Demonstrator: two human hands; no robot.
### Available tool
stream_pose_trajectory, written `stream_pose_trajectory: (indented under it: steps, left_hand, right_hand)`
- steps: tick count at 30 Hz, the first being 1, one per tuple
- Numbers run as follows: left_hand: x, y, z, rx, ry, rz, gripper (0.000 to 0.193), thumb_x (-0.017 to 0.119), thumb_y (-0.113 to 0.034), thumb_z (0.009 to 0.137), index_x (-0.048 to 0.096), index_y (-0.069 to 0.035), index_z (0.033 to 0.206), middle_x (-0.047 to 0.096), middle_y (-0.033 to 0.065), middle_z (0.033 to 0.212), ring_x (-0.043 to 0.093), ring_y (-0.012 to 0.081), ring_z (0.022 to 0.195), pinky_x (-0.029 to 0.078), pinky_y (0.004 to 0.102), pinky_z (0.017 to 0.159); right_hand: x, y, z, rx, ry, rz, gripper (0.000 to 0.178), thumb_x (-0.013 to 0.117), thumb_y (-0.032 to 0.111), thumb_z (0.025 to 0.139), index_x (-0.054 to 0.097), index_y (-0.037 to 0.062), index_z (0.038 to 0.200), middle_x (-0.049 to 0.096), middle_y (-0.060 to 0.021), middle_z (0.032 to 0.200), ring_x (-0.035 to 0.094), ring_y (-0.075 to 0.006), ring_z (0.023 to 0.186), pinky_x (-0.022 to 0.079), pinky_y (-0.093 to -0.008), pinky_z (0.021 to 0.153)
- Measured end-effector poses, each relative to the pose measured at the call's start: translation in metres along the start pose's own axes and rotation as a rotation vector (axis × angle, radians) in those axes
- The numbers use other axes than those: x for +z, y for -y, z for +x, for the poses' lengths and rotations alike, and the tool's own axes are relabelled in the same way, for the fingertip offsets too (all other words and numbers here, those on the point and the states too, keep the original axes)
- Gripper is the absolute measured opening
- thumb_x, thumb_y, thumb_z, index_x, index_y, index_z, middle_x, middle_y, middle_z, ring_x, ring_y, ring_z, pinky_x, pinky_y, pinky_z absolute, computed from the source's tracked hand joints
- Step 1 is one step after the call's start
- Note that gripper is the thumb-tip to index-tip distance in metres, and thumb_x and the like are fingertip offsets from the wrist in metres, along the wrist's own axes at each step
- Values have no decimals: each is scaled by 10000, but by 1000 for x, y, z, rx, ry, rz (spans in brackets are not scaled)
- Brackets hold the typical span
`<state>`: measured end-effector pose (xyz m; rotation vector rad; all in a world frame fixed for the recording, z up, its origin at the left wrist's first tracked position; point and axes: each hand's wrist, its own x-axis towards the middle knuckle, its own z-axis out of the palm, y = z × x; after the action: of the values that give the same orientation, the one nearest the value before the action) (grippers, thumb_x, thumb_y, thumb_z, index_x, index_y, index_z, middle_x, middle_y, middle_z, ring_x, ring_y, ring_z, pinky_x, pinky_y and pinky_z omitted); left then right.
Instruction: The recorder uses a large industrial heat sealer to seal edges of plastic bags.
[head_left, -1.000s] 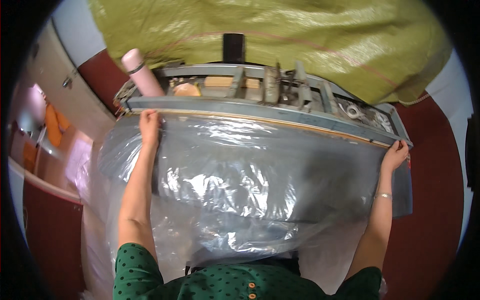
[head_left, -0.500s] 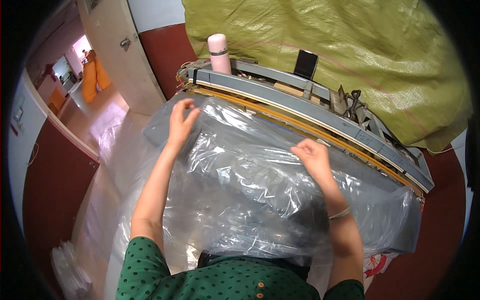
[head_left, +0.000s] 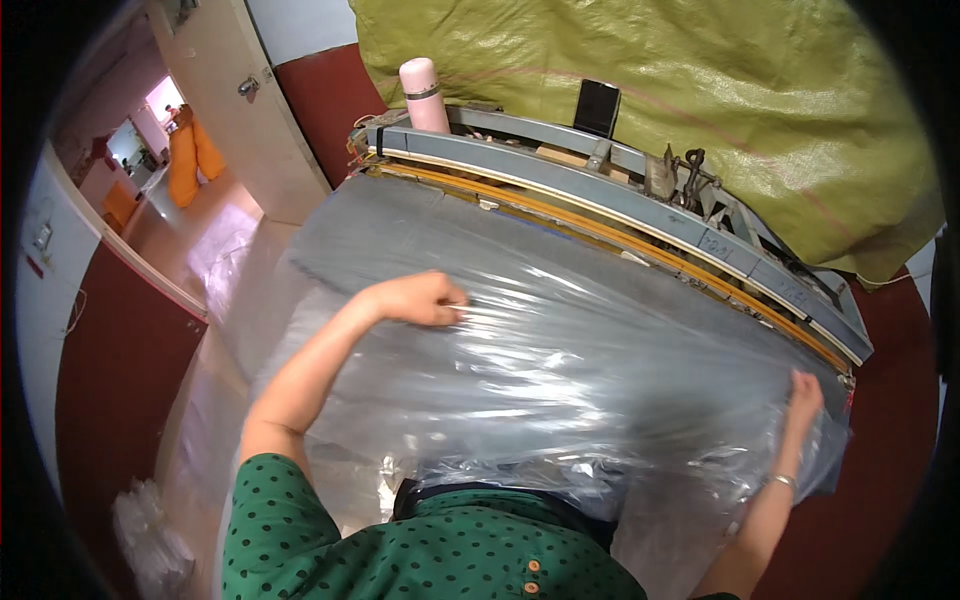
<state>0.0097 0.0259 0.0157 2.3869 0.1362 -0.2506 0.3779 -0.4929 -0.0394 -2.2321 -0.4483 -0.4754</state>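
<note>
A large clear plastic sheet (head_left: 560, 390) lies across the grey table (head_left: 400, 205) in front of me and hangs over its near edge. My left hand (head_left: 425, 300) is closed on the sheet left of the middle, and creases run from it toward the right. Far to the right, my right hand (head_left: 803, 395) pinches the sheet's far edge near the table's right end. Between the two hands the plastic is drawn fairly taut, with shiny folds.
Behind the table runs a long grey metal sealing machine (head_left: 560, 155) with an orange strip (head_left: 560, 220). On it stand a pink flask (head_left: 424, 95), a dark phone (head_left: 597, 108) and metal clamps (head_left: 690, 175). Folded plastic (head_left: 150, 540) lies at lower left, near the open door (head_left: 265, 120).
My right hand has moved right to the table's end, and my left hand has come nearer and rightward. The sheet has been pulled back from the machine and stretched between them.
</note>
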Motion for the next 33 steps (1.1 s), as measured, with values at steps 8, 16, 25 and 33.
stream_pose_trajectory:
  steps: [8, 16, 25, 33]
  left_hand:
    - [-128, 98, -140, -558, -492, 315, 174, 518, -83, 655, 565, 13, 792, 558, 108, 615, 559, 185, 552, 449, 312, 509]
    - [-9, 28, -41, 108, -654, 618, 341, 583, -138, 739, 507, -53, 1061, 468, 142, 1139, 418, 268, 1107, 371, 357, 887]
    - [8, 70, -32, -138, -662, 506, 419, 513, -329, 806, 482, -67, 1131, 456, 97, 1206, 376, 274, 1151, 280, 431, 931]
    - [-8, 68, 5, -212, -936, 387, 175, 619, -183, 712, 586, -32, 796, 532, 78, 729, 489, 249, 777, 413, 342, 666]
  right_hand:
    - [-158, -203, -10, 332, -130, -560, 335, 541, 340, 806, 552, 6, 806, 577, -142, 754, 501, -252, 652, 402, -353, 611]
    - [-148, -156, -17, 604, -195, -725, 367, 449, 411, 833, 549, 74, 937, 591, -118, 891, 544, -312, 793, 401, -391, 664]
    - [-180, -215, -19, 489, -205, -429, 421, 533, 414, 789, 572, 40, 979, 598, -123, 924, 551, -258, 806, 415, -332, 713]
    - [-210, -148, -40, 543, -466, 506, 420, 594, 295, 783, 531, 7, 1082, 538, -95, 1074, 511, -224, 957, 403, -341, 852]
